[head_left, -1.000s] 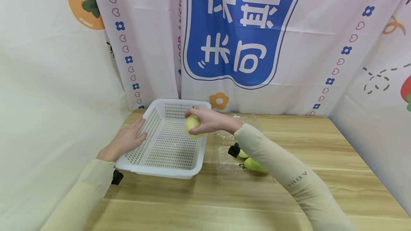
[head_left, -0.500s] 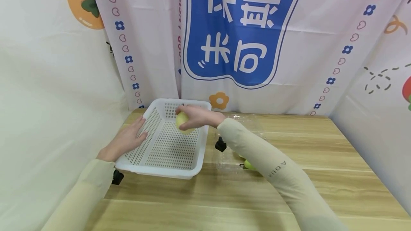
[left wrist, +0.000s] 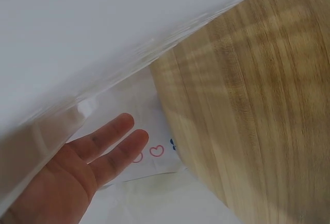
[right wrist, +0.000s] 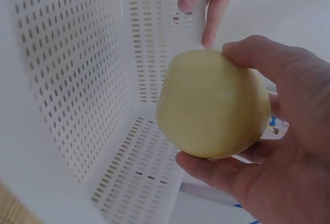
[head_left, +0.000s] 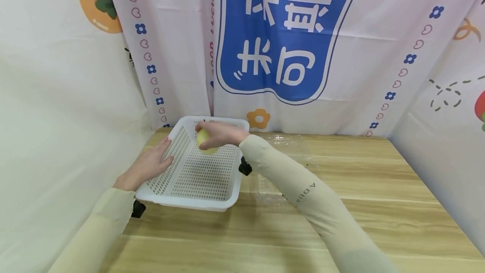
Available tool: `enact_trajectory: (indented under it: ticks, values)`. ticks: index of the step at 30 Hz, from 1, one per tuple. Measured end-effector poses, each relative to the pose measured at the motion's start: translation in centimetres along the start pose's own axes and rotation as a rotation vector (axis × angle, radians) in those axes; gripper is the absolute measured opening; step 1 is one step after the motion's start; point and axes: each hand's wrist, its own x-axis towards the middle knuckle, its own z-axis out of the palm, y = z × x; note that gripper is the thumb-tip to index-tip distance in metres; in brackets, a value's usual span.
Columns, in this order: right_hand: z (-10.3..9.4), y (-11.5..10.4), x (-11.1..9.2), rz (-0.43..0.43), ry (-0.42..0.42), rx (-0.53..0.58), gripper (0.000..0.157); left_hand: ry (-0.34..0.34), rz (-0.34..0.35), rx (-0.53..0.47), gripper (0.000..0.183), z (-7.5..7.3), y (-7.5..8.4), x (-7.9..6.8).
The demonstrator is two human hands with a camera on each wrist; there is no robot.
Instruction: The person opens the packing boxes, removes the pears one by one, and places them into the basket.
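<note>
My right hand (head_left: 219, 134) holds a pale yellow pear (right wrist: 211, 105) above the inside of a white slotted basket (head_left: 236, 188). In the right wrist view, thumb and fingers grip the fruit from the right side, and the slotted wall and floor lie beyond it. My left hand (head_left: 147, 165) rests at the basket's left rim with its fingers straight. Its thumb lies over the basket's inside in the head view. In the left wrist view, two straight fingers (left wrist: 121, 154) show below the basket's pale outer side.
Right of the basket lies a clear plastic tray (head_left: 270, 201), partly behind the right sleeve (head_left: 303, 188). The wooden table (head_left: 212, 239) meets printed cloth walls (head_left: 189, 54) at the back and sides.
My right hand has carried the pear leftward, farther over the basket. The right forearm now covers the green pears seen earlier on the tray. The left hand and basket stay put.
</note>
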Motion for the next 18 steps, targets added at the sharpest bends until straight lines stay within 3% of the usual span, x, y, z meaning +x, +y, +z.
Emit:
enact_trajectory:
  ticks: [18]
  values:
    - [2.3, -1.1, 3.5, 0.040, 0.023, 0.030, 0.057, 0.011, 0.013, 0.005, 0.067, -0.3, -0.4, 0.0]
